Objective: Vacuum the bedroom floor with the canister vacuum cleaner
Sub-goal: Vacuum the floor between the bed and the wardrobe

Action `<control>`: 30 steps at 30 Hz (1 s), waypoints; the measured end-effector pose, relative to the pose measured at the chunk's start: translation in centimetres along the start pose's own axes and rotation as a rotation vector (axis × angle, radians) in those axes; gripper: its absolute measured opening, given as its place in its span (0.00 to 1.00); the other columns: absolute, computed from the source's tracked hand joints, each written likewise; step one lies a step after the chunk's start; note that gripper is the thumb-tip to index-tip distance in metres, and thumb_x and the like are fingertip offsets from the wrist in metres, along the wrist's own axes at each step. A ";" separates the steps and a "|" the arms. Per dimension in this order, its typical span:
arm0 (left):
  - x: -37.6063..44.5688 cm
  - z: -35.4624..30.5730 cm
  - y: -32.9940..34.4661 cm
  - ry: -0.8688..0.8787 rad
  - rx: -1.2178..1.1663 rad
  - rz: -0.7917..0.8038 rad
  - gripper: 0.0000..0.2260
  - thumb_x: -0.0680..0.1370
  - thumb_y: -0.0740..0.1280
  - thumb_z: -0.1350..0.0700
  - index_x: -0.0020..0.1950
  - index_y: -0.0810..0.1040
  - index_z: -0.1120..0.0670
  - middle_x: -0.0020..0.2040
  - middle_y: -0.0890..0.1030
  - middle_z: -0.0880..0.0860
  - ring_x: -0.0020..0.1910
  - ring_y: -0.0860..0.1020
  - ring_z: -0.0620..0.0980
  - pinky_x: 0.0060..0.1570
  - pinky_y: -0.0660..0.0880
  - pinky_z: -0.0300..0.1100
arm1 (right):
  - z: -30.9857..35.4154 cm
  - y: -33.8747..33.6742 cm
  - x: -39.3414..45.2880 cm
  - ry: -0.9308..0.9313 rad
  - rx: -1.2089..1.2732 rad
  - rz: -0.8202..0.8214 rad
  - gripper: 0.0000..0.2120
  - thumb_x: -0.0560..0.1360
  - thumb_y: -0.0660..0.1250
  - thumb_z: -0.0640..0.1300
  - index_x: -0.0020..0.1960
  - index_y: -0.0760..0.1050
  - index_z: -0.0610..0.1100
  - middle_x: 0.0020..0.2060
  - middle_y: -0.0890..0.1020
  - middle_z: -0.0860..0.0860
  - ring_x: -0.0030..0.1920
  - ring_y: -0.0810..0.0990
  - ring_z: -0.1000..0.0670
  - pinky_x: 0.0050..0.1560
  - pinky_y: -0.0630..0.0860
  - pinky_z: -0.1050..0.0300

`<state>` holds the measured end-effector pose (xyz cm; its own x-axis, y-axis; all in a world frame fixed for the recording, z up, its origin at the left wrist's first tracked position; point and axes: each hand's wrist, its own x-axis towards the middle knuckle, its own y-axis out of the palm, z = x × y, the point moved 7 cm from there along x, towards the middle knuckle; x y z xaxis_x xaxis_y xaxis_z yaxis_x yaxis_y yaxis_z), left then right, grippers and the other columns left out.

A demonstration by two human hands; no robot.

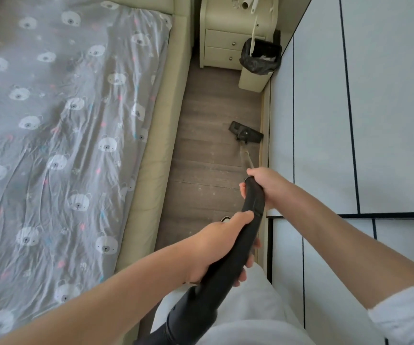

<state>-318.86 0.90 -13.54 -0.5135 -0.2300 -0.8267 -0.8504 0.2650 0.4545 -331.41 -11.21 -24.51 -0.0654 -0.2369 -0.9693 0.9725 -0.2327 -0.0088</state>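
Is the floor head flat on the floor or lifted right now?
Flat, as far as it shows: the floor head lies on the wood floor by the wall, with no gap visible beneath it.

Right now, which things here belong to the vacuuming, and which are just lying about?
In use: floor head, wand, black handle, left hand, right hand, floor.

Lying about: bed, nightstand, bin, wardrobe.

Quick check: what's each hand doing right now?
Left hand: closed around the vacuum handle, lower down.
Right hand: closed around the same handle, near its top.
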 end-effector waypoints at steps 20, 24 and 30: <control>14.5 -10.1 -3.5 0.139 -0.049 -0.344 0.24 0.82 0.60 0.35 0.57 0.80 0.55 0.38 0.85 0.50 0.30 0.81 0.47 0.37 0.80 0.40 | 14.1 -0.7 12.1 -0.086 -0.186 -0.116 0.20 0.75 0.70 0.51 0.60 0.71 0.41 0.44 0.82 0.44 0.27 0.81 0.49 0.29 0.79 0.58; 11.5 -5.1 -4.2 0.084 -0.090 -0.322 0.24 0.81 0.62 0.35 0.56 0.81 0.55 0.37 0.85 0.51 0.31 0.81 0.48 0.38 0.81 0.41 | 8.7 0.6 9.8 -0.076 -0.163 -0.082 0.17 0.77 0.68 0.50 0.59 0.70 0.40 0.41 0.80 0.44 0.30 0.79 0.49 0.31 0.79 0.57; -0.1 7.7 -6.1 0.002 -0.119 -0.345 0.24 0.81 0.62 0.36 0.58 0.84 0.54 0.38 0.85 0.52 0.31 0.80 0.50 0.34 0.77 0.42 | -5.7 5.6 2.4 -0.021 -0.081 0.114 0.15 0.81 0.62 0.45 0.65 0.66 0.41 0.38 0.74 0.42 0.31 0.75 0.47 0.35 0.80 0.52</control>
<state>-312.71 6.53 -18.76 -0.1946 -0.2884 -0.9375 -0.9809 0.0610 0.1849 -324.89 -7.73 -28.25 0.0430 -0.2770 -0.9599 0.9887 -0.1262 0.0807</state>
